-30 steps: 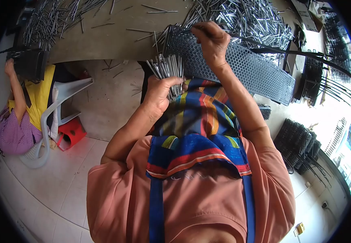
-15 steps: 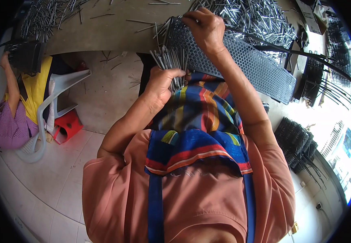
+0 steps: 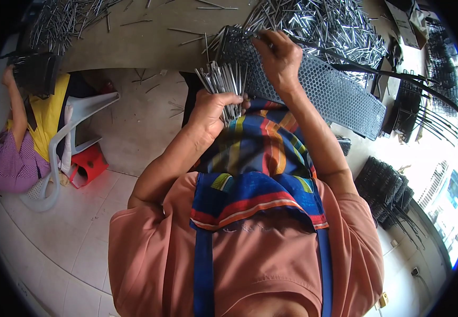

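Note:
My left hand is wrapped round an upright bundle of thin grey metal strips, with the thumb pressed across them. Beside it lies a long black perforated plastic panel, full of small round holes, with one end near the bundle and the other stretching off to the right. Over the panel's left part, near its far edge, hovers my right hand. Its thumb and fingers are curled together; anything between the fingertips is too small to tell. Against the panel's far side rests a large heap of loose metal strips.
Another strip heap covers the table's far left, with single strips scattered between. At left, a person in a purple striped garment sits by a grey plastic chair and a red container. Black stacked racks stand at right.
My right hand has come a little toward me and to the right over the panel. The left hand keeps its grip on the bundle, nearly unmoved.

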